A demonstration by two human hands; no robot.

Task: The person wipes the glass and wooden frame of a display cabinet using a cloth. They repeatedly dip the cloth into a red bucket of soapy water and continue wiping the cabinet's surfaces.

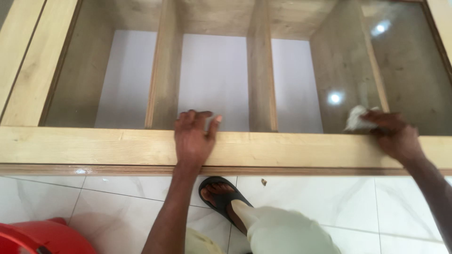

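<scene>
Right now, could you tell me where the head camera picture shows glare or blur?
Head view: two bright light reflections sit on the glass panel, one at upper right, one just above the white cloth under the right hand; the floor tiles shine mildly; the left hand is sharp, the picture's edges slightly stretched.

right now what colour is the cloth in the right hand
White; the crumpled cloth shows best in the head view, held by the right hand.
</scene>
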